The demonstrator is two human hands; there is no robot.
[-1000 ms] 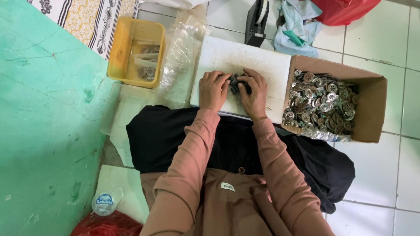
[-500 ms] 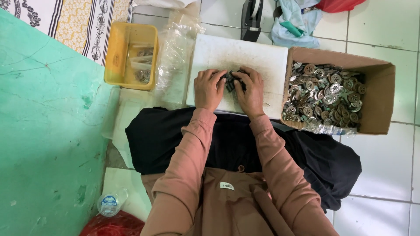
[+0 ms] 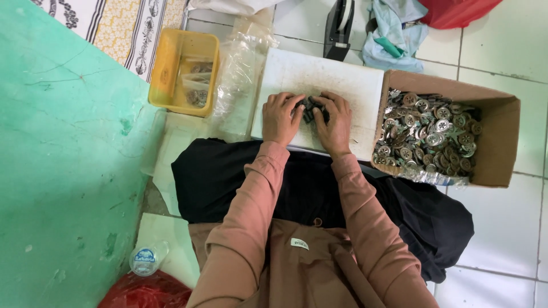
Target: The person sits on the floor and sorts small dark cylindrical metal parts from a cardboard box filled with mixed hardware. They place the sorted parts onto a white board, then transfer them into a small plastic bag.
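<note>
Fingertips of both hands curled in around a small dark cluster of metal parts (image 3: 311,108), pinched between them at the middle of the white board (image 3: 348,85). My left hand (image 3: 281,118) grips it from the left side, knuckles up; my right hand (image 3: 334,122) grips from the right, fingers bent over the top. Hands almost touching each other over the cluster. Can't make out the individual pieces in it, too small and mostly covered.

Board sits on the tiled floor just ahead of my lap, black cloth (image 3: 228,177) over my legs against its near edge. Just right of the board: open cardboard box (image 3: 502,142) full of round silvery metal discs (image 3: 428,134), clear plastic liner spilling over its near edge. Left of the board: crumpled clear plastic bag (image 3: 242,63), then a yellow plastic tray (image 3: 165,68) with a few small bagged parts inside. Beyond the board: black tape dispenser (image 3: 339,28) and a light blue cloth (image 3: 394,37). Green wall on my left.
</note>
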